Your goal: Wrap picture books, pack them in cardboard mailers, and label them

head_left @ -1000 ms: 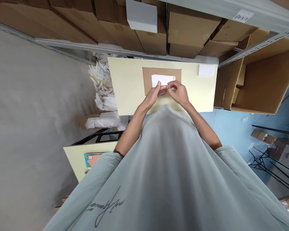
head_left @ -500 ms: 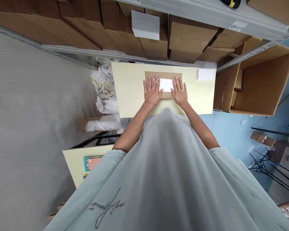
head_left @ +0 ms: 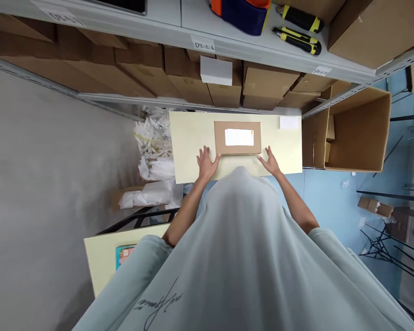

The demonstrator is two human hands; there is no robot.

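A flat brown cardboard box lies on the pale yellow table. On its top is a white label with a small yellow mark at one corner. My left hand is at the box's near left corner, fingers spread and thumb pointing toward the edge. At the near right corner, my right hand is also open, its thumb close to the cardboard. Whether either thumb touches the box I cannot tell. Neither hand grips anything.
A white paper slip lies at the table's right end. A large open carton stands to the right. Behind, a metal shelf holds brown boxes, with utility knives and a tape dispenser above. Plastic-wrapped bundles sit at left.
Both hands have lifted off the label and moved outward and nearer to me, to the box's sides. The whole label now shows. The view has tilted up, revealing more of the upper shelf.
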